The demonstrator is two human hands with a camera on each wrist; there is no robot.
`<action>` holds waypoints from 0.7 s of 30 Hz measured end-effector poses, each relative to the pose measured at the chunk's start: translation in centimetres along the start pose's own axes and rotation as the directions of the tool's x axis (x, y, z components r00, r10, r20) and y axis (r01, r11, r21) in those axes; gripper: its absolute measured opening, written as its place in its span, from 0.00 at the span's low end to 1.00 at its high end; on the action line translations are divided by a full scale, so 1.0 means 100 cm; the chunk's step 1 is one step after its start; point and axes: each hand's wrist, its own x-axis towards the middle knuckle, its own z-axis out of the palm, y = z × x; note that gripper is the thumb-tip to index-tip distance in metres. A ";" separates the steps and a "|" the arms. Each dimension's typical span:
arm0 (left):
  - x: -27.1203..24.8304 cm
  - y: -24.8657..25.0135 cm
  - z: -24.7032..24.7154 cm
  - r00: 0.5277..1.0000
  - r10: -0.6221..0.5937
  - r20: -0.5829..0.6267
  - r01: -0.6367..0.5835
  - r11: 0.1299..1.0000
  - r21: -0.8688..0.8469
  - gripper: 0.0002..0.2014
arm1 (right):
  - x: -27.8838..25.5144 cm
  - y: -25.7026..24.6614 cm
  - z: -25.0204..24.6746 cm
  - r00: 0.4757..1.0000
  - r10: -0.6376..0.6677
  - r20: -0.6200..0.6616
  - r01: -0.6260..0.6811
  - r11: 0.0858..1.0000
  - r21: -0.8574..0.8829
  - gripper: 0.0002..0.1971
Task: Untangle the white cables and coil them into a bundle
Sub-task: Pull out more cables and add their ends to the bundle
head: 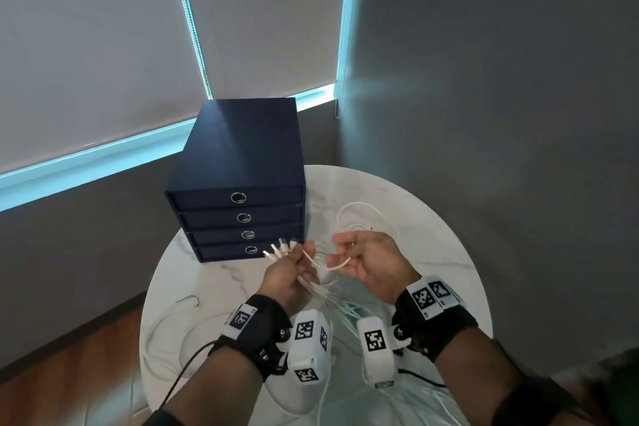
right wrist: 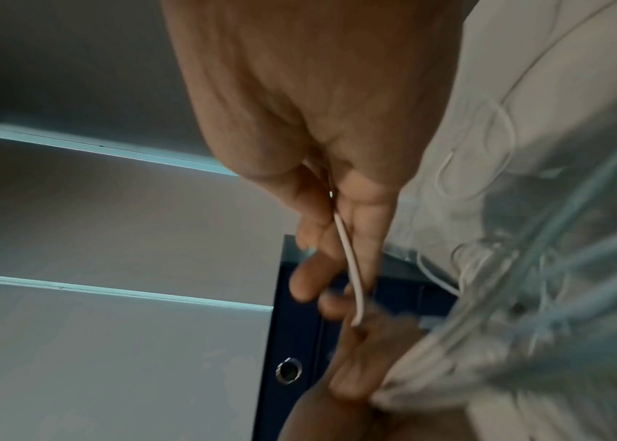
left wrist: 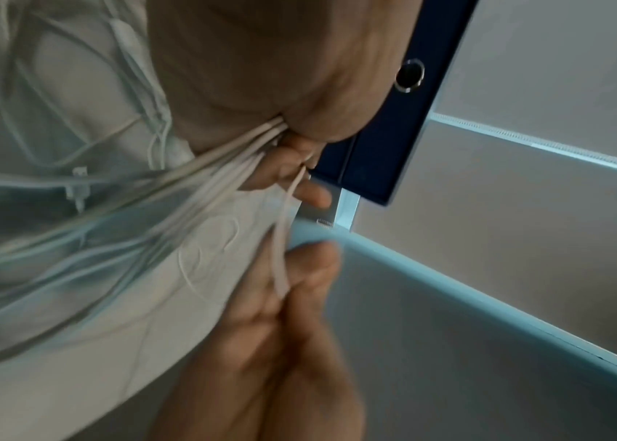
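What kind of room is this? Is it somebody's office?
Probably an office or study corner, though that's a guess. A navy box of four drawers sits on a round white marble-look table, roller blinds cover the windows, and both hands hold white cables.

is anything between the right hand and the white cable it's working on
No. The right hand already pinches a thin white cable that runs straight to the left hand, which grips several cable ends.

Looks like an office: navy file-drawer unit [head: 238, 180], roller blinds [head: 96, 45], round marble table [head: 432, 235].
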 end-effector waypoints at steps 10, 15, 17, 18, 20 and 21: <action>0.009 0.020 -0.020 0.951 0.283 -0.125 -0.280 0.959 0.037 0.14 | 0.001 -0.003 -0.093 0.962 0.124 -0.244 -0.174 0.965 -0.197 0.13; 0.010 0.022 -0.026 0.877 0.422 -0.230 -0.392 0.905 0.166 0.15 | 0.009 -0.007 -0.143 0.863 0.050 -0.503 -0.189 0.955 -0.229 0.13; 0.011 0.023 -0.028 0.848 0.456 -0.268 -0.427 0.890 0.162 0.16 | 0.009 -0.011 -0.167 0.813 0.006 -0.582 -0.220 0.929 -0.298 0.12; 0.011 0.025 -0.029 0.836 0.468 -0.286 -0.445 0.884 0.144 0.16 | 0.007 -0.013 -0.179 0.802 -0.010 -0.597 -0.254 0.900 -0.356 0.11; 0.009 0.030 -0.031 0.834 0.464 -0.297 -0.469 0.881 0.059 0.16 | 0.001 -0.018 -0.207 0.789 -0.018 -0.614 -0.335 0.825 -0.455 0.14; 0.009 0.033 -0.033 0.844 0.452 -0.289 -0.472 0.882 0.002 0.16 | -0.002 -0.020 -0.221 0.774 -0.029 -0.633 -0.370 0.790 -0.488 0.17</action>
